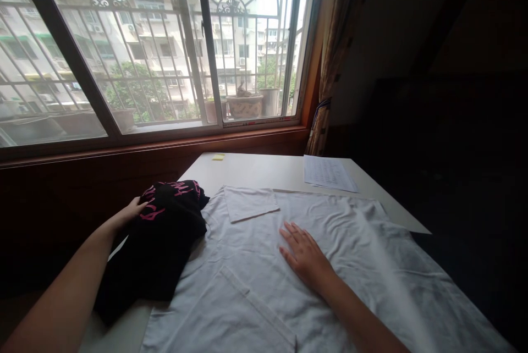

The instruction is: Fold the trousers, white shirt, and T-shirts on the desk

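The right hand [303,257], fingers slightly spread, lies on the white garment [256,248] across the tabletop [256,169]; the left hand [134,213] touches the black garment [169,237] beside it, its grip seemingly hidden, so I cannot tell.

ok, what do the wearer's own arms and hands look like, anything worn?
Left hand and right hand: ungloved, forearms bare, no sleeves in view. No watch or bracelet visible. Left fingers are mostly hidden, so rings there can't be ruled out.
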Demonstrator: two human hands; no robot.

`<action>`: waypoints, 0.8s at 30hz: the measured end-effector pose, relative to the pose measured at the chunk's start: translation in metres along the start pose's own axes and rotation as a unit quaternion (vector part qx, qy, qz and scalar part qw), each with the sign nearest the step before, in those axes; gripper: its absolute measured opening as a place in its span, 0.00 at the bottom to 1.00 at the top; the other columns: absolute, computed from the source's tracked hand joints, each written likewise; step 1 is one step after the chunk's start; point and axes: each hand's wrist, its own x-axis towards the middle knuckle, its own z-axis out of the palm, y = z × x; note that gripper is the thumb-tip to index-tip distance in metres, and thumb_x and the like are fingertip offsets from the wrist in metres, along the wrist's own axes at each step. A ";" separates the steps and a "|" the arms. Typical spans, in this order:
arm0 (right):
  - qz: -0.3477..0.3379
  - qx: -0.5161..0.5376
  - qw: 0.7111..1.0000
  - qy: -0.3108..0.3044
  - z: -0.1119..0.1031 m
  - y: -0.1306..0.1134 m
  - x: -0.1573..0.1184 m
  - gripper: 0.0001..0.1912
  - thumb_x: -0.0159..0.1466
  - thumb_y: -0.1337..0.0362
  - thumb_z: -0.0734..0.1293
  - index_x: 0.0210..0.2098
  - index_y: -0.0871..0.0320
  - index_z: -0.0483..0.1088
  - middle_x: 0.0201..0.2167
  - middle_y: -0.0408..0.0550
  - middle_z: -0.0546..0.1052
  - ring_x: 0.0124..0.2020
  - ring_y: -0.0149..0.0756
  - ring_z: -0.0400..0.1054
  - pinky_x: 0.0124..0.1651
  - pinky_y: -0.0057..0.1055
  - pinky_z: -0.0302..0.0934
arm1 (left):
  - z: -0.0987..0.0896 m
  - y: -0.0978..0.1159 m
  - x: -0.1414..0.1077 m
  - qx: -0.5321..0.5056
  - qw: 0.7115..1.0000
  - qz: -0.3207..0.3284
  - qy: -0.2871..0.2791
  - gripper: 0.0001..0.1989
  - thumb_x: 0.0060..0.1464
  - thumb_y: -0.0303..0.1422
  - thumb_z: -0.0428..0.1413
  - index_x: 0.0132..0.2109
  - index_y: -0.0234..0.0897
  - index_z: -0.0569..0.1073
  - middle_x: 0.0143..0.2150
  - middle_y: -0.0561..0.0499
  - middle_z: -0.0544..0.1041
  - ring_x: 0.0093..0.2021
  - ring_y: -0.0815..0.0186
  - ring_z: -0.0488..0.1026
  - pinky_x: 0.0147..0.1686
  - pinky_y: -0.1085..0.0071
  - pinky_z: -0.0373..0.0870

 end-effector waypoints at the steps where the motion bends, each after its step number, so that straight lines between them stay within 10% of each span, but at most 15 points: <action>1: 0.001 0.000 1.000 -0.001 0.000 0.000 0.000 0.26 0.73 0.53 0.59 0.67 0.53 0.66 0.71 0.51 0.63 0.72 0.47 0.55 0.72 0.49 0.50 | -0.001 0.004 0.000 0.028 0.999 -0.002 0.030 0.39 0.39 0.48 0.70 0.54 0.33 0.68 0.62 0.26 0.67 0.63 0.28 0.67 0.57 0.36 0.69; 5: -0.003 0.001 1.000 -0.001 -0.001 0.000 0.001 0.26 0.73 0.53 0.58 0.67 0.53 0.66 0.72 0.51 0.63 0.72 0.48 0.55 0.72 0.49 0.50 | 0.000 0.022 -0.017 0.197 0.959 0.132 0.158 0.33 0.52 0.48 0.61 0.62 0.41 0.68 0.73 0.35 0.51 0.74 0.32 0.48 0.70 0.35 0.45; 8: -0.004 0.002 1.000 -0.008 -0.002 0.000 0.001 0.26 0.73 0.53 0.59 0.67 0.54 0.66 0.72 0.51 0.63 0.72 0.48 0.55 0.72 0.49 0.50 | 0.022 0.028 -0.045 0.331 0.894 0.277 0.124 0.33 0.59 0.53 0.55 0.67 0.47 0.64 0.73 0.39 0.55 0.73 0.37 0.51 0.69 0.38 0.48; 14: -0.004 0.002 1.000 -0.002 -0.002 0.000 0.000 0.26 0.74 0.53 0.58 0.67 0.53 0.66 0.71 0.51 0.63 0.72 0.47 0.55 0.72 0.49 0.50 | 0.071 0.013 -0.068 0.449 0.870 0.195 0.055 0.43 0.52 0.47 0.61 0.72 0.52 0.57 0.78 0.40 0.43 0.70 0.19 0.46 0.55 0.29 0.62; 18: -0.006 0.002 1.000 -0.005 -0.005 -0.001 -0.001 0.25 0.74 0.54 0.59 0.67 0.53 0.66 0.71 0.51 0.63 0.73 0.46 0.54 0.72 0.48 0.50 | 0.043 0.003 -0.036 0.402 0.891 0.203 0.059 0.37 0.56 0.42 0.56 0.71 0.51 0.57 0.71 0.40 0.58 0.58 0.40 0.72 0.55 0.48 0.70; 24: -0.003 0.013 1.000 -0.002 -0.005 -0.001 -0.001 0.25 0.73 0.55 0.60 0.67 0.54 0.66 0.71 0.51 0.63 0.72 0.47 0.54 0.72 0.49 0.50 | -0.002 -0.015 -0.003 0.317 0.918 0.227 0.075 0.32 0.56 0.37 0.55 0.68 0.43 0.63 0.63 0.44 0.67 0.58 0.46 0.72 0.59 0.57 0.68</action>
